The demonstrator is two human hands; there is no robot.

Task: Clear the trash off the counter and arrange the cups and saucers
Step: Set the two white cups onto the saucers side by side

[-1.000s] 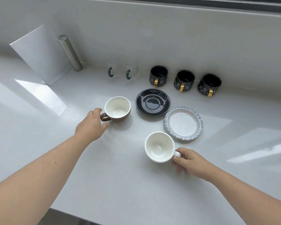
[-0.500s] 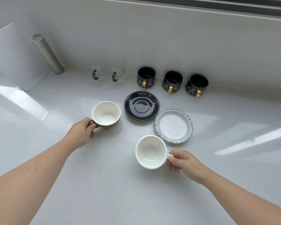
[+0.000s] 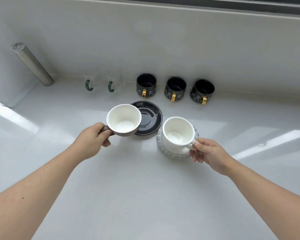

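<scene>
My left hand (image 3: pixel 92 140) grips the handle of a brown cup (image 3: pixel 123 120) with a white inside, held over the left edge of the black saucer (image 3: pixel 150 116). My right hand (image 3: pixel 210 152) pinches the handle of a white cup (image 3: pixel 177 133), which is over the blue-rimmed saucer (image 3: pixel 177 154) and hides most of it. I cannot tell whether either cup touches its saucer.
Along the back wall stand two clear glass mugs (image 3: pixel 103 82) with green handles and three black cups (image 3: pixel 175 88) with gold handles. A steel cylinder (image 3: pixel 32 64) leans at the far left by a white block (image 3: pixel 10 94). The white counter (image 3: pixel 137 196) spreads toward me.
Both cups left the counter and moved inward: the brown one right toward the black saucer, the white one up and right over the blue-rimmed saucer.
</scene>
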